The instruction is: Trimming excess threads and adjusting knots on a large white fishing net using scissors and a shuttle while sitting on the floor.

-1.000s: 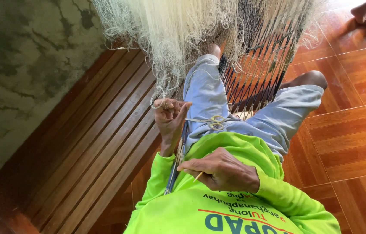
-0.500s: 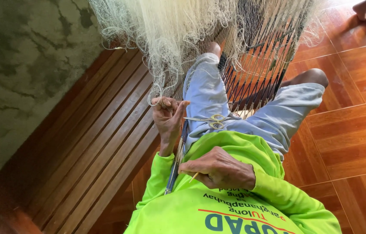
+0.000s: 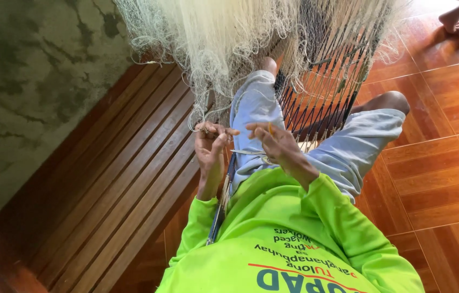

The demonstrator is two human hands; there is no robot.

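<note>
White fishing net [image 3: 224, 38] hangs from twelve o'clock down over the person's knees; the left hand [image 3: 210, 145] pinches its lower edge, while at three o'clock the right hand [image 3: 274, 142] grips a small yellow netting needle [image 3: 270, 129]

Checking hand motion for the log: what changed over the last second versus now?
The right hand lifted off the lap and moved up and forward, now level with the left hand, a small yellowish tool between its fingers. The left hand kept its pinch on the pale fishing net edge, barely shifting. The net, the legs in grey shorts and the wooden bench look unchanged.
</note>
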